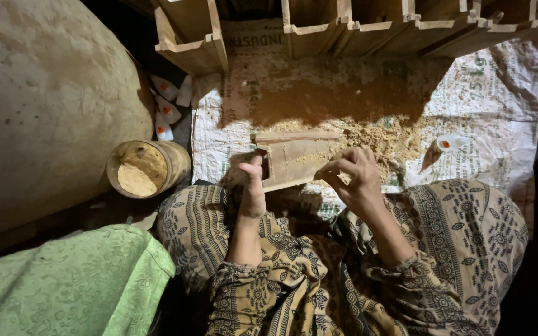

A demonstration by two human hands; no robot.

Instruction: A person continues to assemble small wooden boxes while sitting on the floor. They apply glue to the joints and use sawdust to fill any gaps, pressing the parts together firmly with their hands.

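Setting: dim floor workspace covered by a white woven sack (499, 106) spread flat, dusted with sawdust (368, 134) across its middle.
Wooden piece: a flat, pale wooden frame part (297, 158) sits at frame centre, tilted slightly, held between both hands just above the person's lap.
Left hand: the left hand (253, 186) grips the piece's left end, thumb raised and pressed against the wood, fingers curled behind it.
Right hand: the right hand (356, 177) is at the piece's right end, fingers bent and drawn together at its lower edge; whether they pinch something small there cannot be told.
Clothing: patterned brown-and-cream fabric (456, 236) covers the knees and sleeves along the lower frame.
Top of frame: a row of wooden frames (406, 28) stands along the upper edge, casting shadow on the sack.
Left side: a round tin of sawdust (144, 168) stands just left of the knee; small white bottles with orange labels (169, 106) lie above it.
Right of centre: one more white bottle (453, 143) lies on the sack.
Lower left: green cloth (70, 286).
Upper left: a large, pale rounded bulk (45, 99).
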